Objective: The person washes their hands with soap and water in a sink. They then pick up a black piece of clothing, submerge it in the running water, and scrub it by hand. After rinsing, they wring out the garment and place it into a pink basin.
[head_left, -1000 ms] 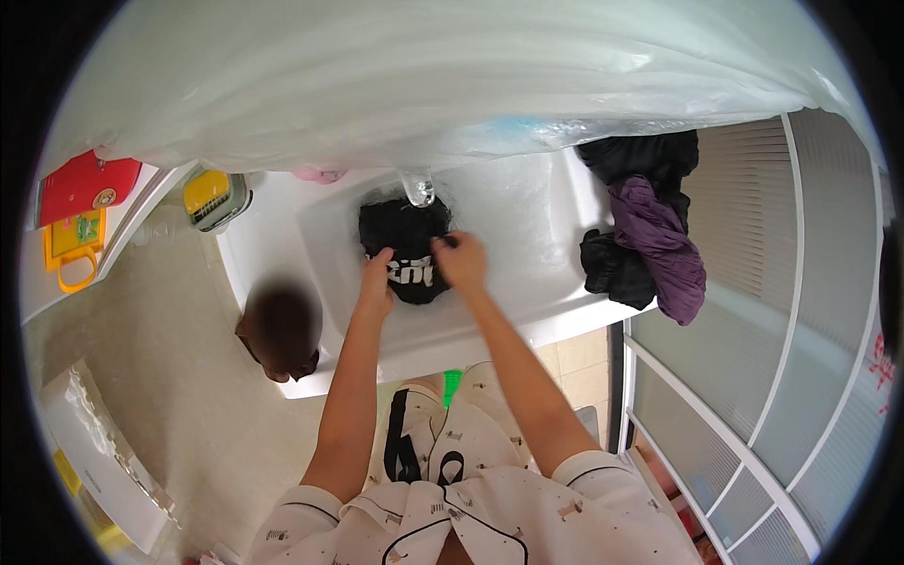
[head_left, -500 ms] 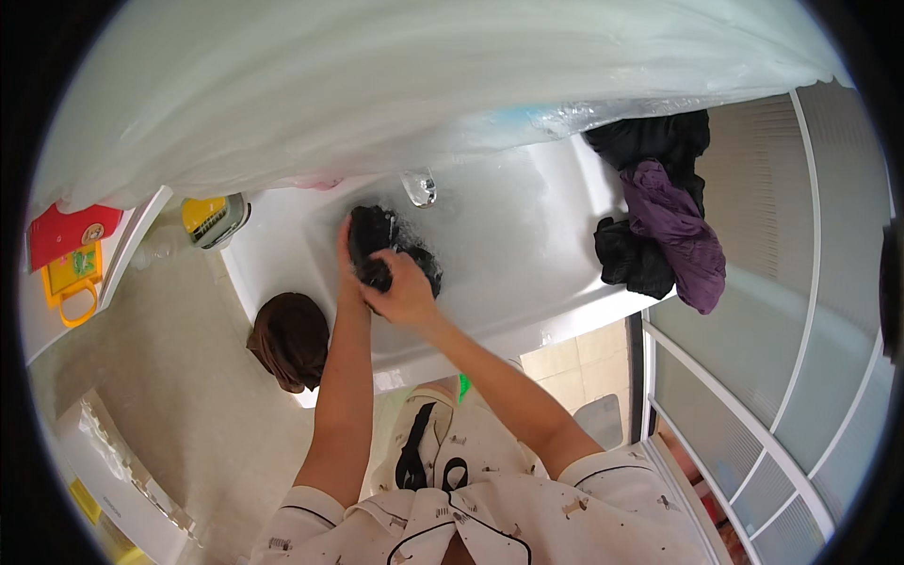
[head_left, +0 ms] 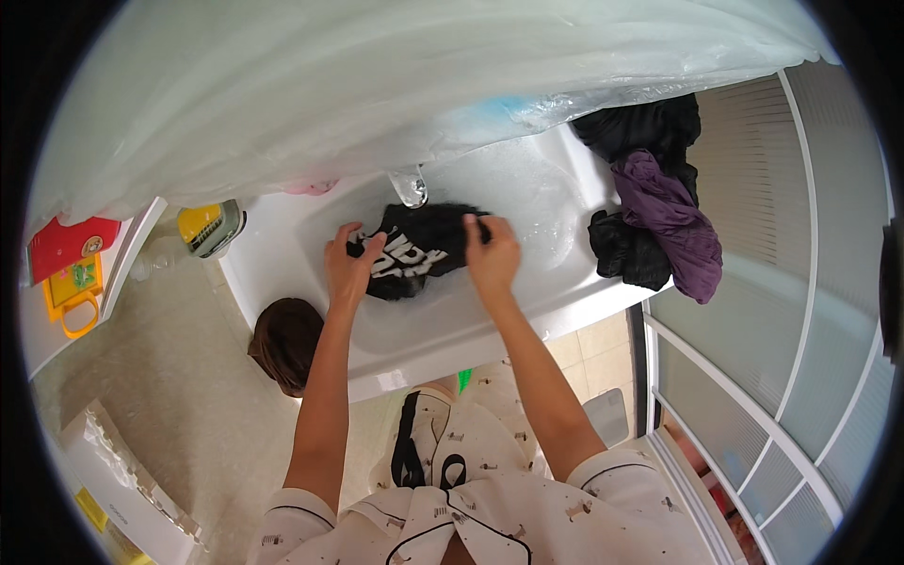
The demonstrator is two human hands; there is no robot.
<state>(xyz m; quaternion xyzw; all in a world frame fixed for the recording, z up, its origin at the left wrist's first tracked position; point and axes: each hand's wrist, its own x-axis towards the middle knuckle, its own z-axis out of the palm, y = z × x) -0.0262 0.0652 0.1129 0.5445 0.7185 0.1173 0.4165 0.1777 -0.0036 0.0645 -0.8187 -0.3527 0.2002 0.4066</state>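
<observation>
While a black cloth [head_left: 414,250] with white printed lettering lies spread in the water of a white basin [head_left: 589,306], both bare hands have hold of it from opposite sides. The left hand [head_left: 348,264] is at the cloth's left edge, its thumb and fingers partly apart with dark fabric showing between them. The right hand [head_left: 494,256] is curled closed over the right edge, thumb toward the middle; its fingertips are largely hidden. The cloth lies between the hands, just below a shiny tap [head_left: 411,186], and foam floats on the water to its right. On the basin's right-hand end a purple garment [head_left: 667,226] is draped between two black bundles, one above it [head_left: 650,132] and one at its lower left [head_left: 629,252]. A brown cloth [head_left: 285,344] sits bunched at the near left corner, close to the left forearm. Beyond the tap hangs a pale plastic sheet [head_left: 377,89]. A yellow and grey container [head_left: 212,228] stands just beside the basin's far left corner, and farther left, on a white shelf [head_left: 134,243], are a red item [head_left: 71,247] and a yellow object with a looped handle [head_left: 75,287].
</observation>
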